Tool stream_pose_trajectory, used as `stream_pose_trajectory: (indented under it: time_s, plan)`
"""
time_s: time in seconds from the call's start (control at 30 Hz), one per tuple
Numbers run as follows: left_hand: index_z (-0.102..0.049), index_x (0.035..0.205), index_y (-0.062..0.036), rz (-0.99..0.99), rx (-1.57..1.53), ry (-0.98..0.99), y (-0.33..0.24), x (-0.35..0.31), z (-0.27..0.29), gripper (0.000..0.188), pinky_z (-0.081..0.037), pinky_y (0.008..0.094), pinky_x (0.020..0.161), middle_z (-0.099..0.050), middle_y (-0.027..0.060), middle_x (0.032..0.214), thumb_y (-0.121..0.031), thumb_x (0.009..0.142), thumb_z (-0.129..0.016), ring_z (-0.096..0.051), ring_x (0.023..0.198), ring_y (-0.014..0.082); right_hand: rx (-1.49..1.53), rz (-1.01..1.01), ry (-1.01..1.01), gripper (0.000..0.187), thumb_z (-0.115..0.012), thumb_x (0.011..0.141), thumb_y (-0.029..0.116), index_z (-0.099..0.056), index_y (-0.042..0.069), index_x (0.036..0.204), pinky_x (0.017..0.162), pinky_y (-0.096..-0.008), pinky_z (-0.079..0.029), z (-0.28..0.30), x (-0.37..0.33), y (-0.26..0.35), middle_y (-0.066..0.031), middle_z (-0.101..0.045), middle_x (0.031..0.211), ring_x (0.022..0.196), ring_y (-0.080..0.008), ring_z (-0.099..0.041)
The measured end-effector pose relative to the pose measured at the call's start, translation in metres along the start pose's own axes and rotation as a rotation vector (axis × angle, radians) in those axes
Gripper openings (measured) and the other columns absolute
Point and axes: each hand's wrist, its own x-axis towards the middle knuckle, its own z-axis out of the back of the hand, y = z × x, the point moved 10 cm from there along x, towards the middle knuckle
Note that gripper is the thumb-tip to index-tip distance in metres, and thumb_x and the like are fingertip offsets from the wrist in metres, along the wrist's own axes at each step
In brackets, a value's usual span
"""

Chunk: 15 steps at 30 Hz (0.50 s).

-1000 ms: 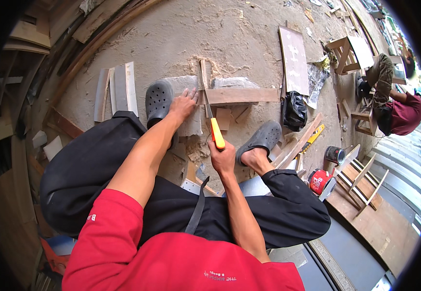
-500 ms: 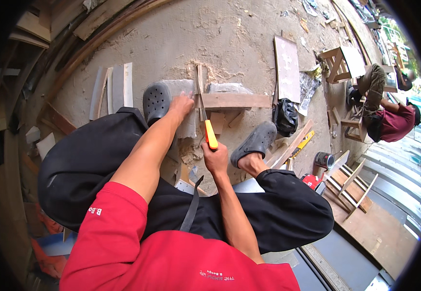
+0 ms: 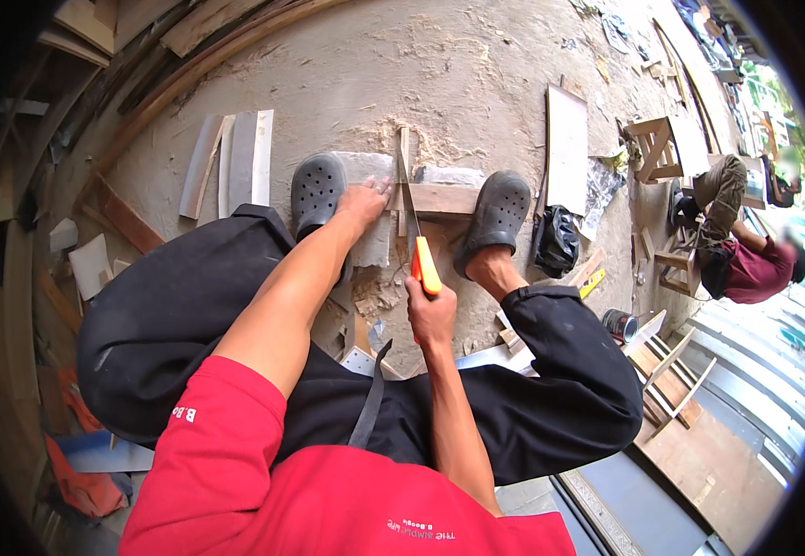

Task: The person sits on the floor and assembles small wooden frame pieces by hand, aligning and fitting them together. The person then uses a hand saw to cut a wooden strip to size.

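Observation:
A hand saw with an orange-yellow handle [image 3: 427, 267] is in my right hand [image 3: 432, 313], fingers wrapped round the grip. Its narrow blade [image 3: 409, 199] points away from me and crosses a flat wooden board [image 3: 444, 198] that lies crosswise. My left hand [image 3: 363, 203] presses on the board's left end, beside a pale grey block [image 3: 368, 167]; its fingertips are partly unclear. My right clog [image 3: 503, 206] rests at the board's right end, and my left clog [image 3: 319, 190] stands beside my left hand. A thin wooden strip [image 3: 404, 144] sticks out beyond the blade.
Sawdust [image 3: 440, 139] covers the floor past the board. Light planks [image 3: 245, 162] lie to the left, a pale panel [image 3: 566, 139] and black plastic bag [image 3: 558, 241] to the right. A can [image 3: 619, 324] stands near my right knee. Another person [image 3: 754, 264] sits at far right.
My right foot has moved forward from the floor to the board's right end. The whole view has shifted slightly. My left hand stays at the board, and the saw is still across it.

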Motion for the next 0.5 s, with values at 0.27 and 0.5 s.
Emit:
stream_pose_trajectory:
  time_s: [0.27,0.5]
  plan:
    - [-0.044,0.142,-0.0108,-0.050,0.047,-0.002,-0.004,0.002,0.003,0.048,-0.053,0.0407,0.096,-0.032,0.0045,0.156,-0.008,0.094,-0.044,-0.043,0.136,0.0303,-0.035,0.010,-0.007,0.029,-0.068,0.084,0.023,-0.064,-0.005,0.078,0.057,-0.0346,-0.044,0.000,0.006,-0.003,-0.0096,-0.054,0.057,0.055,-0.0145,-0.051]
    - [-0.045,0.141,-0.0107,-0.027,0.021,0.012,-0.003,0.004,-0.002,0.046,-0.053,0.0416,0.097,-0.031,0.0049,0.157,-0.007,0.095,-0.042,-0.043,0.136,0.0309,-0.022,0.008,-0.013,0.030,-0.067,0.083,0.022,-0.061,-0.006,0.074,0.054,-0.0355,-0.042,0.005,-0.003,-0.009,-0.0134,-0.053,0.056,0.053,-0.0163,-0.050]
